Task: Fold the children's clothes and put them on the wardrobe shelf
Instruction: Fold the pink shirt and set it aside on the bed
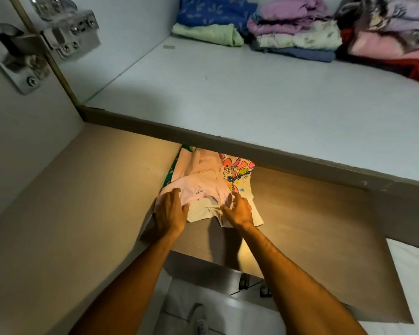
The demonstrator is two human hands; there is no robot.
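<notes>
A folded pale pink children's garment (pixel 198 187) lies on top of a small pile on the brown wardrobe shelf (pixel 312 226). Under it shows a white top with a bright butterfly print (pixel 237 170), and a green printed piece (pixel 171 175) peeks out at the pile's left edge. My left hand (pixel 171 209) rests flat on the pink garment's left front corner, fingers apart. My right hand (pixel 237 210) presses on its right front edge, fingers spread; whether it pinches the cloth I cannot make out. The pile's far end is hidden under the shelf above.
The white upper shelf (pixel 228 93) carries folded stacks at the back: blue and green (pixel 211 22), purple and grey (pixel 295 30), pink and red (pixel 387 44). A metal door hinge (pixel 41 39) sits top left. The wardrobe side wall (pixel 46 201) stands to the left. Tiled floor shows below.
</notes>
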